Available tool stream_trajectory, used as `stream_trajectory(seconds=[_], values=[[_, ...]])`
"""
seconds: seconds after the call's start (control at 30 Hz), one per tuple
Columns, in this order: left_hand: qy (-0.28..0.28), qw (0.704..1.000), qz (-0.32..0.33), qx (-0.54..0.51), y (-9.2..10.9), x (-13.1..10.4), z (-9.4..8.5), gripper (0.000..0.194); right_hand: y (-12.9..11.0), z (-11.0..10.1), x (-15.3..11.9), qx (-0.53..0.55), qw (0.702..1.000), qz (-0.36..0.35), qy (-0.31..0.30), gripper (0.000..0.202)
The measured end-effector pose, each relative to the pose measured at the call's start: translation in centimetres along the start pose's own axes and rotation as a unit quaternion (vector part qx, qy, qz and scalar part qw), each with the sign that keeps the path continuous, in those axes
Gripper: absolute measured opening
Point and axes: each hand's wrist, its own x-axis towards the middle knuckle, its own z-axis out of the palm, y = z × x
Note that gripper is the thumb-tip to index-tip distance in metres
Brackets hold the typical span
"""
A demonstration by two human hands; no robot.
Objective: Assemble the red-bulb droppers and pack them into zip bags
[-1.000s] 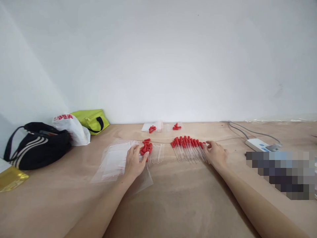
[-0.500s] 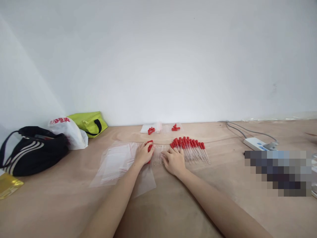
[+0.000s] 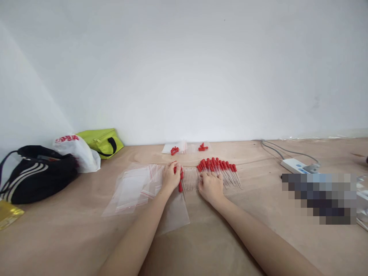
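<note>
Red caps on the wooden table are partly covered by the left hand; whether any are gripped cannot be told. Clear tubes are laid to the right, then red-topped droppers, partly hidden by the right hand, whose grip is also unclear.

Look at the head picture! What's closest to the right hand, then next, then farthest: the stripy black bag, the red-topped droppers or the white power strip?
1. Red-topped droppers: right by the right hand.
2. White power strip: off to the right.
3. Stripy black bag: way over on the left.
</note>
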Motion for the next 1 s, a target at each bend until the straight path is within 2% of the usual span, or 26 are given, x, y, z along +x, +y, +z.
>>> stream_trajectory(seconds=[0.1,0.2,0.3,0.37,0.47,0.53,0.6,0.7,0.77,0.87,1.0], values=[[-0.008,1.000,-0.011,0.001,-1.7,2.2,-0.8,0.026,-0.8,-0.1,0.2,-0.033,0.999,0.014,-0.013,0.019],[-0.064,0.998,0.000,-0.008,-3.1,4.5,-0.8,0.022,-1.6,-0.1,0.3,-0.056,0.998,0.013,-0.018,0.022],[-0.106,0.994,0.012,-0.022,-3.7,5.9,-0.2,0.027,-1.8,0.1,0.3,-0.067,0.998,0.019,-0.010,0.026],[-0.106,0.994,0.016,-0.034,-3.6,6.3,0.1,0.028,-1.7,0.2,0.2,-0.075,0.997,0.019,0.004,0.027],[-0.057,0.997,0.016,-0.055,-3.2,6.0,-0.3,0.017,-0.8,0.0,-0.2,-0.085,0.996,0.001,0.036,0.029],[-0.005,0.997,0.019,-0.074,-2.8,5.2,-1.1,0.010,0.2,-0.2,-0.7,-0.085,0.995,-0.017,0.058,0.027],[0.038,0.994,0.030,-0.100,-2.2,3.6,-1.9,0.012,1.5,-0.4,-1.4,-0.071,0.993,-0.037,0.084,0.024],[0.047,0.987,0.063,-0.139,-1.1,-0.3,-3.1,0.013,3.9,-0.6,-3.0,-0.007,0.986,-0.083,0.145,0.028],[0.028,0.980,0.097,-0.169,-0.3,-3.5,-3.7,0.018,5.8,-0.7,-4.1,0.068,0.975,-0.140,0.160,0.033],[-0.039,0.957,0.160,-0.238,0.8,-7.7,-4.4,0.022,7.9,-1.1,-5.2,0.141,0.959,-0.225,0.104,0.029],[-0.131,0.948,0.160,-0.243,1.9,-10.3,-4.9,0.007,8.5,-2.1,-5.7,0.154,0.957,-0.246,0.024,0.021]])
